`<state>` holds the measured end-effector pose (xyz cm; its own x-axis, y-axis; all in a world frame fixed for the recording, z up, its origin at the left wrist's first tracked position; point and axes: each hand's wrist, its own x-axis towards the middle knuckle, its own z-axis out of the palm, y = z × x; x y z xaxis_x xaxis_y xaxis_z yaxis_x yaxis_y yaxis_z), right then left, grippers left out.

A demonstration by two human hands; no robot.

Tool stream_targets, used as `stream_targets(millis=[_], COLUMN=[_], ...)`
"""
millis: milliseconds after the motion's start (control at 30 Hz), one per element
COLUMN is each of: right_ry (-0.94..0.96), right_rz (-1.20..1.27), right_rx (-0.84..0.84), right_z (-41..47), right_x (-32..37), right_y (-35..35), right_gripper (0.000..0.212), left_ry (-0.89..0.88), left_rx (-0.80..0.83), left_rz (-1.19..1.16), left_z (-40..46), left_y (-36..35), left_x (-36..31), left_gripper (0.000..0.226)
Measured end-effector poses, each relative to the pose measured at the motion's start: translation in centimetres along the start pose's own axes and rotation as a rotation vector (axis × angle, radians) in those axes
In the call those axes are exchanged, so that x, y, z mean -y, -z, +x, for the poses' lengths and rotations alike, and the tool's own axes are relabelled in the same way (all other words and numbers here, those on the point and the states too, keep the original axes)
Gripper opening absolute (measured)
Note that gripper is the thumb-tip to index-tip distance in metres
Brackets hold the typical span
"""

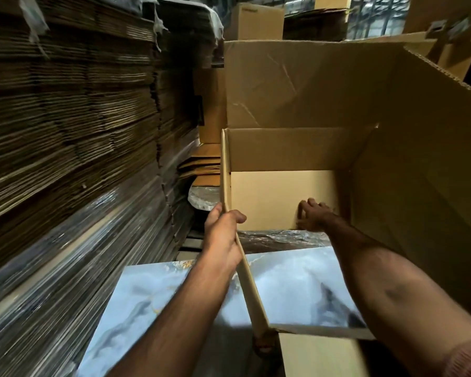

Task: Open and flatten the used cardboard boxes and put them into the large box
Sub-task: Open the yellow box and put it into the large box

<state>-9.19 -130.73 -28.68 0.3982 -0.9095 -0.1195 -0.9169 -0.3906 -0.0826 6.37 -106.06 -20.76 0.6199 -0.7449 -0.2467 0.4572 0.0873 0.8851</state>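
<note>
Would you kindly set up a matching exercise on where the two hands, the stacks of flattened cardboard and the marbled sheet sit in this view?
Things:
1. left hand
2. right hand
3. stacks of flattened cardboard
4. blue-grey marbled sheet

Places or states:
A. fills the left side of the view
B. lies flat beneath the forearms
C. grips the left wall edge of the open box
D. reaches inside the open box, against its far panel

Pairs: 1-C, 2-D, 3-A, 4-B
</note>
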Motion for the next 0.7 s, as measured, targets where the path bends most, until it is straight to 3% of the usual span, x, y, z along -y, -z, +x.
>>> stream_targets(millis=[400, 700], right_ry=[0.015, 0.106], right_rz=[0.044, 0.157], right_rx=[-0.035, -0.087], right_z=[3.2, 3.5], right_x=[0.6, 3.1], right_y=[1.6, 4.6], right_gripper=[0.058, 0.07], left_ry=[-0.024, -0.132], left_rx=[0.012, -0.095], left_rz=[0.018, -0.082], left_z=[0.2, 1.8], left_y=[-0.8, -2.4], left_x=[-0.7, -1.2], left_gripper=[0.037, 0.077])
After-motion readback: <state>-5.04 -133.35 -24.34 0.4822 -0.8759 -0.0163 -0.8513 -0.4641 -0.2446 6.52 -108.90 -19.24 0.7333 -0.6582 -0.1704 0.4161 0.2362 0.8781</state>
